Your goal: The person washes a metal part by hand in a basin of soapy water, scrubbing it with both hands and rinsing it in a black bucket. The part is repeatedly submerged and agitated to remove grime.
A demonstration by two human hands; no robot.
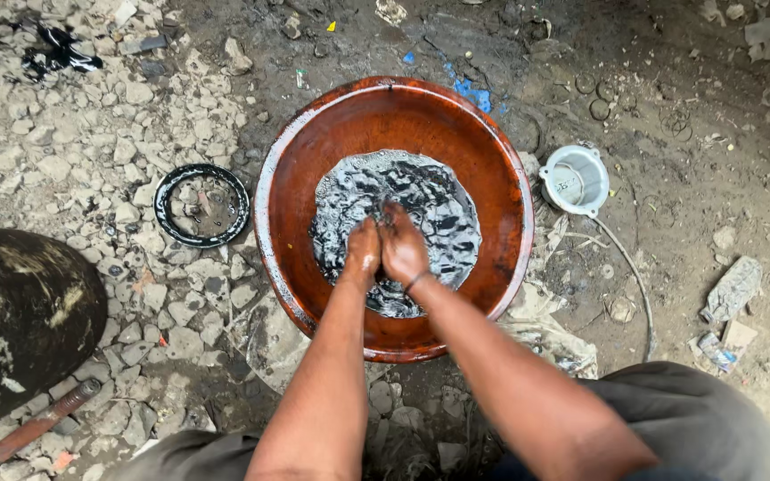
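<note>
A wide rust-brown metal basin [296,178] sits on the stony ground, holding dark rippling liquid [438,214] in its bottom. Both my hands reach into it side by side. My left hand [363,252] and my right hand [403,249] have their fingertips dipped into the liquid, close together and touching. Whatever they hold under the surface is hidden. A thin band circles my right wrist.
A black rubber ring [201,205] lies on the stones left of the basin. A small white cup-shaped part [574,179] sits to the right, with a thin wire beside it. A dark rounded object [20,312] and a reddish tool handle [28,429] are at lower left.
</note>
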